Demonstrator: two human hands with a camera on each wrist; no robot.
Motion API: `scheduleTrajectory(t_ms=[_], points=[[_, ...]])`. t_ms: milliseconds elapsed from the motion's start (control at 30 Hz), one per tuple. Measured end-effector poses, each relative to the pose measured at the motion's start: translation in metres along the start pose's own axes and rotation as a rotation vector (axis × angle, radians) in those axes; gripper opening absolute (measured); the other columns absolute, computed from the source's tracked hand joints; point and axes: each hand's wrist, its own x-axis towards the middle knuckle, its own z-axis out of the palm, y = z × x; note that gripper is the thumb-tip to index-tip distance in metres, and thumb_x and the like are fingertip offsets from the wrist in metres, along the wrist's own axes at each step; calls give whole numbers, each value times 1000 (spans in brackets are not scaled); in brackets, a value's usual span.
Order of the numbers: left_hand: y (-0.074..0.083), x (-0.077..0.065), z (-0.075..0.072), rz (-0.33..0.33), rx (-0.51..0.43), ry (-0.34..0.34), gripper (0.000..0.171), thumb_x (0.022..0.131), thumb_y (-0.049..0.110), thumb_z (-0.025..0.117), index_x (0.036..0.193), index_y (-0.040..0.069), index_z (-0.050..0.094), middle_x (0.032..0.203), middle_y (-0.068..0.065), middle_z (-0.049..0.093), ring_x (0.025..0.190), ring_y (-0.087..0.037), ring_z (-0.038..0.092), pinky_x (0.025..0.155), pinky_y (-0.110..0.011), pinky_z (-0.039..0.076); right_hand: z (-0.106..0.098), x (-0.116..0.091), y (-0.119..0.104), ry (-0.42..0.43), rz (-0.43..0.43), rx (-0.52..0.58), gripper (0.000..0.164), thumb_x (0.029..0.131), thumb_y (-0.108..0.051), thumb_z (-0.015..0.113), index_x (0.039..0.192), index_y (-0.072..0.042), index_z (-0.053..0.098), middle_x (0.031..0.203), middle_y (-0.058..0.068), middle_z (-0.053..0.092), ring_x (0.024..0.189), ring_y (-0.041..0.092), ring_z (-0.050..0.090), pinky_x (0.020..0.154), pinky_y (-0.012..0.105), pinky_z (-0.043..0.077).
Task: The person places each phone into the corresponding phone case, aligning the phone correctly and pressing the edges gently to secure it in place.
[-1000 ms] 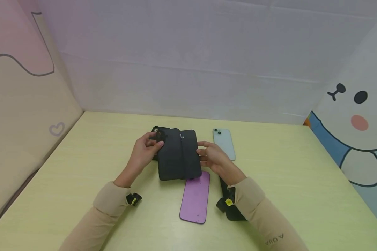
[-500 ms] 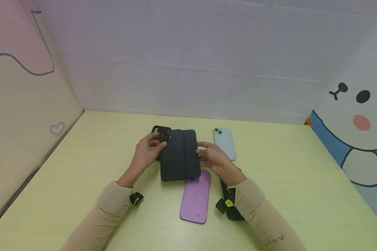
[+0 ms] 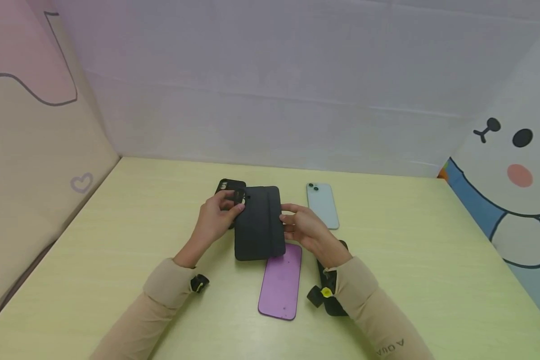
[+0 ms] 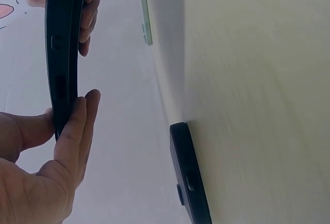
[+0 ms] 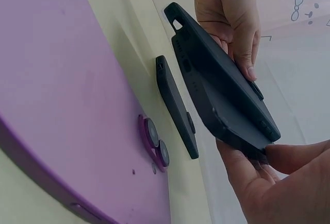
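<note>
The left hand [image 3: 210,220] has come in toward the right hand [image 3: 307,227], which has barely shifted; the front case [image 3: 254,227] now covers more of the rear case [image 3: 276,215], leaving only a narrow strip of it beside the right fingers. For the work in hand, I judge the two nearly stacked but not finished: their right edges are not flush, and the right wrist view shows a gap between them at one end.

The left hand pinches the front case by its camera corner, thumb on the face; the right hand grips the rear case by its outer edge. Both cases are raised off the table [image 3: 117,240], between the hands. The purple phone [image 3: 280,287] lies just nearer the body than the hands, the white phone [image 3: 323,205] beyond the right one.
</note>
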Motion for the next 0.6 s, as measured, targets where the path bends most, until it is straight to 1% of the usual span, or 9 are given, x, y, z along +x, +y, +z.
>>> scheduleTrajectory(t_ms=[233,400,600], points=[[2,0,0,3,-4,-3,45,88,19,60,128,3,47,105,-20,66,92,-30,66,75,-36,54,1,1,-1,-32,-16,9,43,94,-1,38,137,-3,35,90,3,57,77,13,60,72,28,49],[3,0,0,10,21,7,44,87,19,61,126,3,48,103,-19,67,99,-29,64,77,-37,54,2,1,-1,-69,-25,18,44,94,-1,38,137,-2,33,93,4,59,81,13,62,74,28,49],[4,-1,0,20,46,12,44,87,19,61,126,2,49,104,-19,67,103,-30,62,78,-39,53,5,2,0,-63,-11,37,42,94,-1,38,136,-5,37,96,4,60,82,13,63,74,28,50]])
